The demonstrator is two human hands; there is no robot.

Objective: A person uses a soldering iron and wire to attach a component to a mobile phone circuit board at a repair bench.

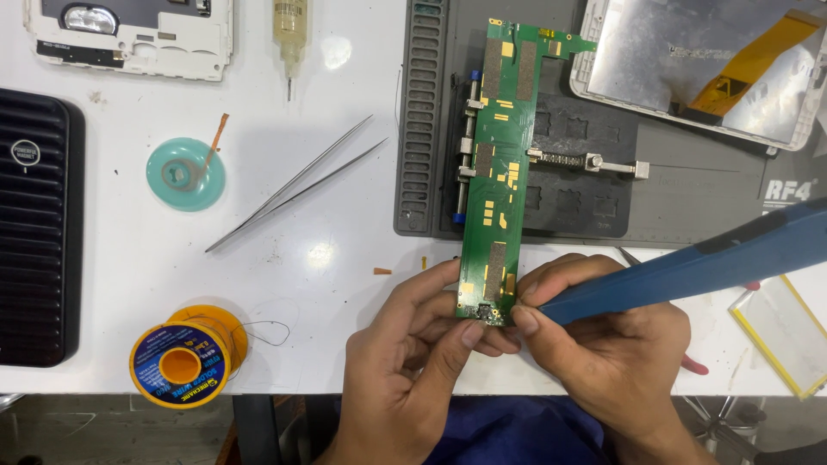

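Fingers: left hand point(405, 362) pinches the lower end of the green circuit board point(498, 164) between thumb and fingertips point(469, 331); right hand point(612, 353) is closed around a blue-handled tool point(698, 263), its tip hidden at the board's bottom edge.
Tabletop point(327, 258): white, carrying all items below.
Black ribbed unit point(34, 228): left edge, lying flat.
Grey work mat point(603, 207): upper centre, with a metal clamp point(594, 162) gripping the board's right side.
Opened device shell point(715, 65): upper right on the mat, silver inner panel and orange flex strip showing.
White housing point(129, 34): upper left corner.
Circuit board: long, narrow, upright in view, top on the mat, bottom over the tabletop between both hands.
Tweezers point(297, 185): left of the mat, lying diagonally.
Solder wire spool point(185, 357): near edge, left of the left hand.
Teal wick reel point(185, 175): beside the tweezers.
Syringe point(290, 34): top centre, nozzle down.
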